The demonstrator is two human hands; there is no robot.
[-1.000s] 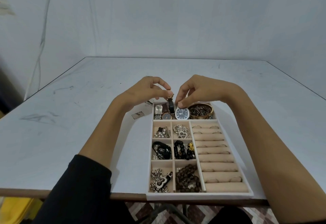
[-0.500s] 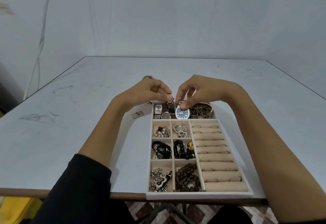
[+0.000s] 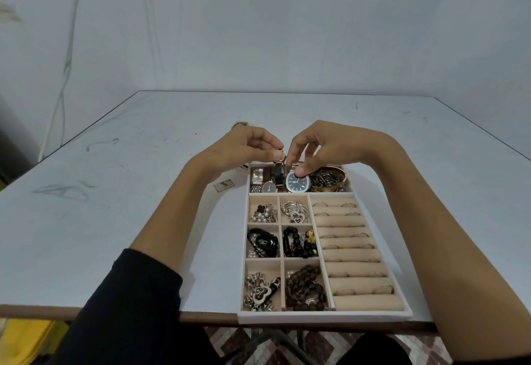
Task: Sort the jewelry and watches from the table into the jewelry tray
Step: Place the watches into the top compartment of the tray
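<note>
Both hands meet over the far compartment of the jewelry tray [image 3: 324, 316], which sits at the near edge of the surface [image 3: 115, 192]. The left hand [image 3: 247, 149] pinches the gold end of a black-strapped watch [image 3: 278, 175] standing upright among the other watches. The right hand [image 3: 324, 149], fingers curled, pinches the top of the blue-dial watch [image 3: 297, 185] just beside it. Bangles [image 3: 330, 182] lie to the right, in the same compartment.

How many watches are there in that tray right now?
4, all in the tray's far compartment: silver rectangular watch at left, small dark-faced watch beside it, black-strapped watch pinched by the left hand, large blue-faced watch. The right hand may hide more.
</note>
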